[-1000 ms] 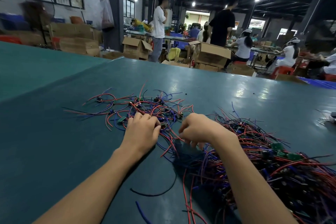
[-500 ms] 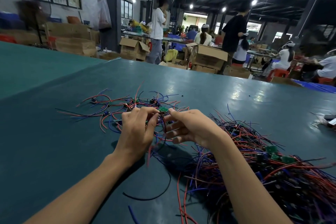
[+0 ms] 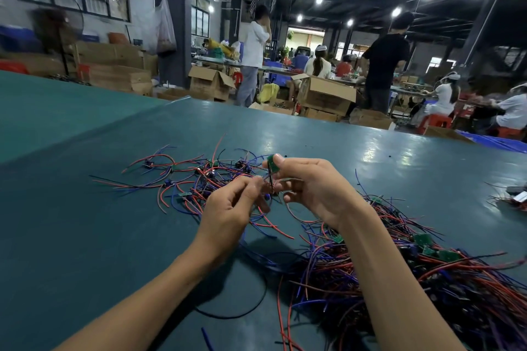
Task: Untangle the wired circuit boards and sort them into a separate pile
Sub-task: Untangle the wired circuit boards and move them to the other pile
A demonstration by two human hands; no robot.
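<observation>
**Q:** Where is the circuit board?
**A:** Centre of frame, lifted above the green table [image 3: 85,236]. The right hand [image 3: 310,188] pinches the small circuit board [image 3: 275,165] between thumb and fingers.
**Q:** And the left hand [image 3: 228,209]?
**A:** Just left, fingers curled, pinching the wires [image 3: 269,179] under the board. A loose pile [image 3: 196,177] lies behind, and a tangled heap [image 3: 427,279] fills the lower right.

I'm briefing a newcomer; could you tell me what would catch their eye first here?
The right hand pinches a green circuit board above the table while the left hand pinches its wires. A dense wire tangle sprawls at right; a thinner pile lies beyond the hands.
</observation>
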